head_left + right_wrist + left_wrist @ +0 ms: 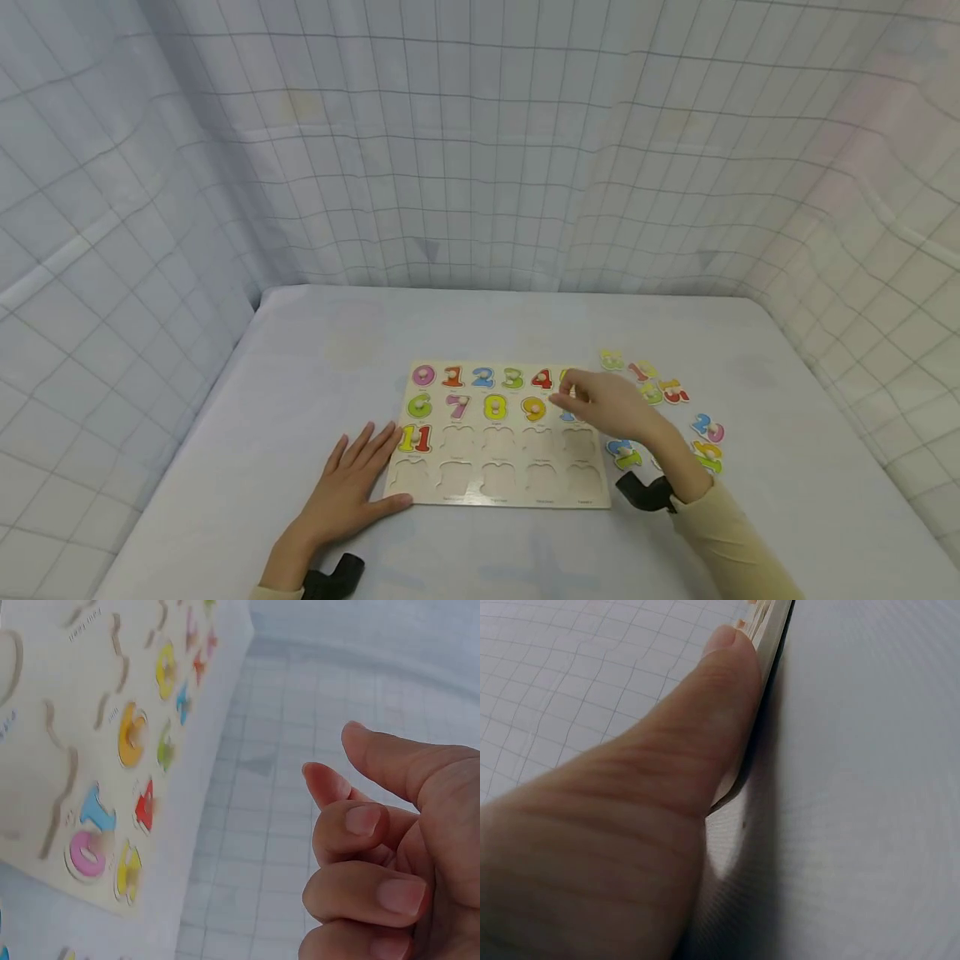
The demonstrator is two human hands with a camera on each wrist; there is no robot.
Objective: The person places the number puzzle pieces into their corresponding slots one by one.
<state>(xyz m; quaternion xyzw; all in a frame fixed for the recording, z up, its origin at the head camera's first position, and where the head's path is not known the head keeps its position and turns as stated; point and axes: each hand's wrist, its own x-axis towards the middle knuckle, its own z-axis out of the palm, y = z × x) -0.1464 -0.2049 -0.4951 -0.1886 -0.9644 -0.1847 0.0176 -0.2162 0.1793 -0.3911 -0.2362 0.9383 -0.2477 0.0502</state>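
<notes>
A wooden number puzzle board (602,502) lies on the table, with number pieces 0 to 11 in its upper rows. The 11 piece (416,438) begins the third row; the recesses after it and in the bottom row hold no pieces. My left hand (348,496) lies with spread fingers at the board's left edge, its thumb (724,690) against the lower left corner. Above the board's right side hovers my right hand (611,404). In the right wrist view its fingers (364,896) bend loosely, thumb and index apart, holding nothing. It partly covers the 5 and 10 pieces.
Loose number pieces lie right of the board, among them a red-and-yellow 15 piece (672,392), a blue-and-pink piece (708,427) and a blue-and-green piece (624,454). Some sit close to my right forearm. Grid-patterned curtains (495,167) surround the white table (337,333).
</notes>
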